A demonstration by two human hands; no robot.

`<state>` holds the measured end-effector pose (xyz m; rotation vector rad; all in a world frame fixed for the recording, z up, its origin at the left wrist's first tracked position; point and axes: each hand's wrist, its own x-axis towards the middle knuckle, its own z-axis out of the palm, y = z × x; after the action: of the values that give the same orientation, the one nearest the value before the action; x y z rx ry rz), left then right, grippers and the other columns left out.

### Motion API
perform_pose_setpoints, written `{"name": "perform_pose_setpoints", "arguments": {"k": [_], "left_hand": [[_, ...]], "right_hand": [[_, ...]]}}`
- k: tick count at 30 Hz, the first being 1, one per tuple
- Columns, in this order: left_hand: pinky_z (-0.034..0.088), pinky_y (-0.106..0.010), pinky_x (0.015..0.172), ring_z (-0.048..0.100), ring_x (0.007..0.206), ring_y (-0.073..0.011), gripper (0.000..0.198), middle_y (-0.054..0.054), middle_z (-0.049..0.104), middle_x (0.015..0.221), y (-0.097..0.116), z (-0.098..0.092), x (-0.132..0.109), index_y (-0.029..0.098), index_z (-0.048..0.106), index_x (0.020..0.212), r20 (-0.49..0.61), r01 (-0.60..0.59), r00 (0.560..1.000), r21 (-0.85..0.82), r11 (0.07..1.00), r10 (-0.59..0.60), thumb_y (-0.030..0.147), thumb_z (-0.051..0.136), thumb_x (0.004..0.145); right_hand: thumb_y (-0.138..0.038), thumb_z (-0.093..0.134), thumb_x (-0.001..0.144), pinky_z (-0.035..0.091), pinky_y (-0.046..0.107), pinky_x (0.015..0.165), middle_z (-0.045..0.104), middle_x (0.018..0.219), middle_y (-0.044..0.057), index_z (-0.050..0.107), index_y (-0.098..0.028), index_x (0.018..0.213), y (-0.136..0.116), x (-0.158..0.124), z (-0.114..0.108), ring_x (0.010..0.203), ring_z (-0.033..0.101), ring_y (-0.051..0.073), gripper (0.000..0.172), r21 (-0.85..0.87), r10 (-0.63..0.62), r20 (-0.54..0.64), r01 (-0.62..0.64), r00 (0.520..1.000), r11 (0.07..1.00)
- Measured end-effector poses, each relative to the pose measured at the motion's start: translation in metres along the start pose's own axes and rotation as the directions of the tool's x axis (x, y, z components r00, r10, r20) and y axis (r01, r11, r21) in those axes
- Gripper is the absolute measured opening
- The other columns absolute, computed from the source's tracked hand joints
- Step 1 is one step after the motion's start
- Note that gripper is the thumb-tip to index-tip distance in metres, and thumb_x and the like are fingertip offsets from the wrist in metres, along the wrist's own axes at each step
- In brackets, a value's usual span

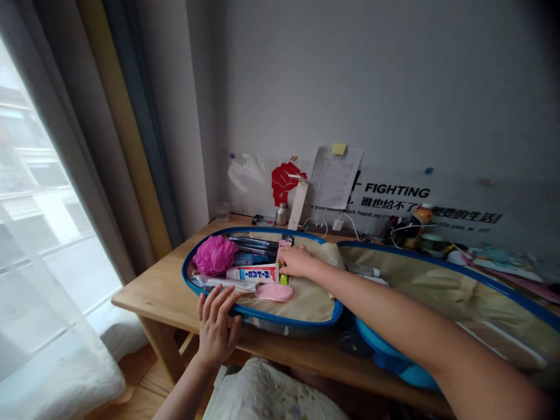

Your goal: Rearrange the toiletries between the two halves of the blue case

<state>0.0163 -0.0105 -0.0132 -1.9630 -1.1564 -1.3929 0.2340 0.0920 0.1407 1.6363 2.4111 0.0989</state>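
An oblong blue-rimmed case point(335, 312) lies opened out on the desk, its beige lining showing. My left hand point(217, 324) rests over the front-left rim, fingers stretched out and holding nothing. Inside the case, my right hand point(294, 261) has its fingers bent around a small green item point(283, 279), whose kind I cannot make out. Just left of those fingers lies a white, red and blue toothpaste pack point(256, 274). A pink oval brush or comb point(274, 292) is nearer the front. At the left are a magenta bath puff point(215, 255) and a white wrapped item point(225, 283); dark slim packs point(254, 244) lie behind.
The case's other half point(406, 280) spreads to the right with white tubes point(364, 270) in it. Behind stand a metal bottle point(281, 214), a white upright stick point(298, 203) and cables. The wooden desk point(153, 286) ends at the left beside curtains point(98, 134).
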Motion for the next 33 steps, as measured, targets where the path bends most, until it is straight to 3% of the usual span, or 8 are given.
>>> {"name": "perform_pose_setpoints", "arguments": {"k": [3, 6, 9, 12, 15, 20, 25, 33], "left_hand": [[0.018, -0.045, 0.122, 0.042, 0.139, -0.0246, 0.04, -0.011, 0.066, 0.125, 0.0, 0.0, -0.001, 0.02, 0.055, 0.133, -0.002, -0.003, 1.0, 0.002, 1.0, 0.003, 0.026, 0.046, 0.095], [0.018, -0.045, 0.122, 0.042, 0.139, -0.0246, 0.039, -0.011, 0.066, 0.125, 0.0, 0.0, -0.001, 0.02, 0.055, 0.132, -0.002, -0.002, 1.0, 0.009, 1.0, 0.002, 0.025, 0.046, 0.095], [0.018, -0.046, 0.122, 0.044, 0.137, -0.0255, 0.04, -0.011, 0.065, 0.126, 0.0, 0.0, -0.001, 0.021, 0.054, 0.133, 0.002, 0.003, 1.0, 0.016, 1.0, -0.003, 0.025, 0.045, 0.094], [0.018, -0.046, 0.121, 0.044, 0.137, -0.0261, 0.04, -0.011, 0.065, 0.126, -0.001, 0.0, -0.001, 0.021, 0.053, 0.133, 0.004, 0.003, 1.0, 0.01, 1.0, -0.003, 0.025, 0.046, 0.094], [0.019, -0.046, 0.121, 0.045, 0.136, -0.0262, 0.04, -0.011, 0.065, 0.126, -0.001, 0.001, -0.001, 0.022, 0.053, 0.133, 0.001, 0.005, 1.0, -0.001, 1.0, -0.005, 0.024, 0.047, 0.093], [0.017, -0.045, 0.122, 0.041, 0.139, -0.0251, 0.039, -0.011, 0.065, 0.126, 0.001, -0.001, 0.0, 0.021, 0.053, 0.132, -0.004, -0.006, 1.0, -0.007, 1.0, 0.006, 0.023, 0.047, 0.094], [0.017, -0.045, 0.122, 0.042, 0.139, -0.0249, 0.04, -0.011, 0.064, 0.127, 0.001, -0.001, 0.001, 0.022, 0.053, 0.133, 0.003, 0.004, 1.0, -0.007, 1.0, -0.004, 0.023, 0.047, 0.094], [0.017, -0.046, 0.122, 0.042, 0.139, -0.0256, 0.041, -0.011, 0.065, 0.128, -0.001, 0.0, -0.002, 0.022, 0.054, 0.134, 0.009, 0.014, 1.0, -0.008, 1.0, -0.014, 0.024, 0.047, 0.094]], "right_hand": [[-0.044, 0.06, 0.093, 0.05, 0.044, 0.097, 0.065, 0.12, 0.008, 0.064, -0.017, 0.111, 0.015, 0.0, -0.013, 0.109, 0.061, 0.02, 0.033, 0.051, 0.035, -0.03, -0.033, 0.999, 0.998], [-0.041, 0.055, 0.095, 0.049, 0.034, 0.088, 0.069, 0.114, 0.007, 0.066, -0.019, 0.107, 0.046, -0.008, -0.034, 0.103, 0.063, 0.018, 0.027, 0.099, 0.126, -0.089, -0.118, 0.988, 0.988], [-0.038, 0.049, 0.097, 0.044, 0.027, 0.077, 0.071, 0.107, 0.007, 0.067, -0.02, 0.105, 0.086, -0.03, -0.054, 0.096, 0.065, 0.018, 0.027, 0.148, 0.212, -0.117, -0.194, 0.97, 0.97], [-0.035, 0.052, 0.093, 0.042, 0.026, 0.071, 0.072, 0.096, 0.006, 0.069, -0.019, 0.093, 0.118, -0.065, -0.059, 0.089, 0.064, 0.018, 0.024, 0.192, 0.243, -0.046, -0.23, 0.969, 0.954], [-0.023, 0.067, 0.079, 0.043, 0.023, 0.069, 0.071, 0.082, 0.001, 0.07, -0.021, 0.079, 0.135, -0.104, -0.043, 0.079, 0.064, 0.015, 0.004, 0.244, 0.209, 0.14, -0.238, 0.968, 0.94], [-0.01, 0.077, 0.057, 0.043, 0.023, 0.062, 0.067, 0.073, -0.002, 0.07, -0.022, 0.074, 0.141, -0.156, -0.001, 0.067, 0.062, 0.014, 0.022, 0.265, 0.218, 0.365, -0.326, 0.905, 0.908], [-0.003, 0.071, 0.057, 0.037, 0.026, 0.061, 0.067, 0.076, -0.001, 0.066, -0.024, 0.069, 0.143, -0.181, 0.021, 0.07, 0.062, 0.016, 0.025, 0.205, 0.316, 0.366, -0.407, 0.875, 0.89], [0.004, 0.061, 0.054, 0.029, 0.029, 0.056, 0.064, 0.067, 0.0, 0.057, -0.026, 0.06, 0.137, -0.191, 0.033, 0.061, 0.056, 0.017, 0.031, 0.191, 0.386, 0.352, -0.469, 0.853, 0.862]]}}
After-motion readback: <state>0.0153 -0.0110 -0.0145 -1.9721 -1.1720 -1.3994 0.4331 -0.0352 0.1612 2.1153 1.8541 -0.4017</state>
